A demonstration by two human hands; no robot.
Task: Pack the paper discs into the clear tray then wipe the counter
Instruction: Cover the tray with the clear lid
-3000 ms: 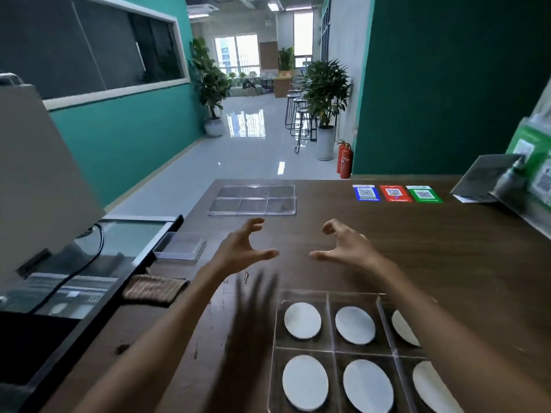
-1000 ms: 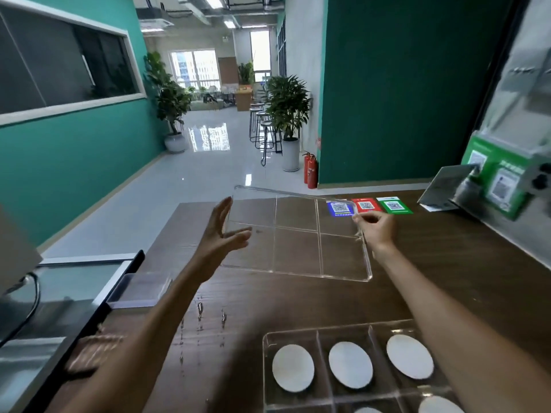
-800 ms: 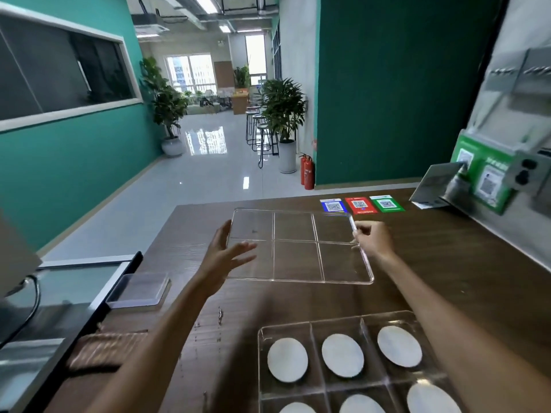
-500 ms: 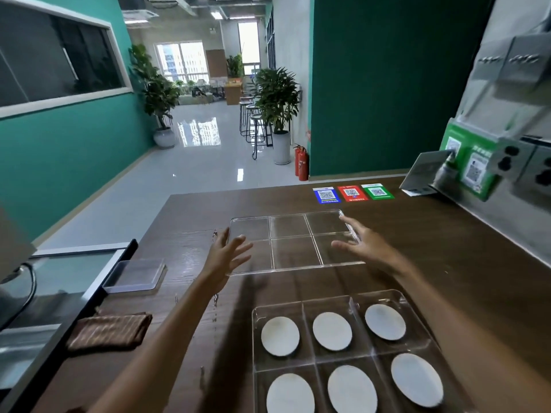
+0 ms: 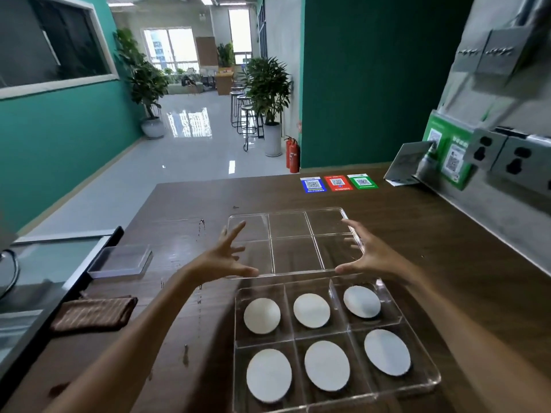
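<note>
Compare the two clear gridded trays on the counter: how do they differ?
The near tray holds a white paper disc in each of six compartments; the far tray is empty. The far one looks shallower and lies between both hands; the near one is untouched. Both are clear, with six cells.

Three seconds ago the empty clear lid (image 5: 293, 242) lies at the far part of the tabletop (image 5: 447, 263), with both hands open and apart from it. A second ago the hands hold it raised and tilted in the air. Now it sits much nearer, just behind the clear tray (image 5: 334, 341) of paper discs (image 5: 311, 310). The left hand (image 5: 222, 257) and right hand (image 5: 368, 254) flank its sides with fingers spread, their grip loosened; whether it rests on the tabletop is unclear.
</note>
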